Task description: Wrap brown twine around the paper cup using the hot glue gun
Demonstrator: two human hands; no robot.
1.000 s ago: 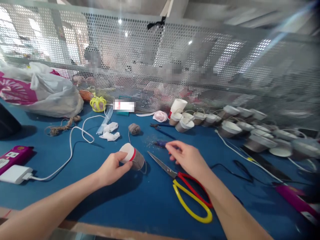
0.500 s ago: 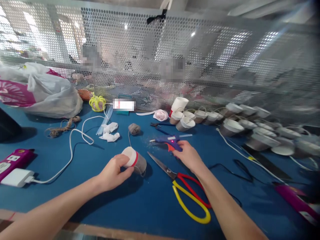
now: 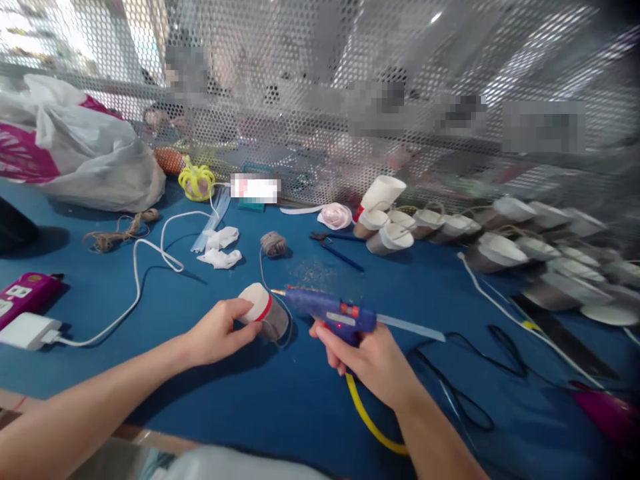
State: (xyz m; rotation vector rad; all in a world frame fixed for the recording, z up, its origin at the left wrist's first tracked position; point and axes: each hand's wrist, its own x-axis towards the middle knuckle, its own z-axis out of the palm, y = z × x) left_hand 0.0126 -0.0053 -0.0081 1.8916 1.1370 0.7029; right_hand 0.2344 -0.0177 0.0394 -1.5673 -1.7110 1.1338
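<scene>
My left hand is closed around the white rim end of a paper cup, which lies tilted on the blue table. Grey-brown twine wraps the cup's lower part, and a red line runs round it below the white. From the cup a strand leads back to a small twine ball. In my right hand is a blue hot glue gun, gripped by its handle, a clear glue stick out of its back. Its nozzle points left, close to the cup. Scissors with a yellow handle lie mostly hidden beneath my right hand.
Blue-handled pliers and a pink ribbon roll lie farther back. Several twine-wrapped cups stand at the right. White cable, a purple power strip and a plastic bag occupy the left. Perforated metal panel rises behind.
My right hand has lifted the glue gun off the table and brought it toward me, its nozzle now near the cup. The cup has turned slightly in my left hand.
</scene>
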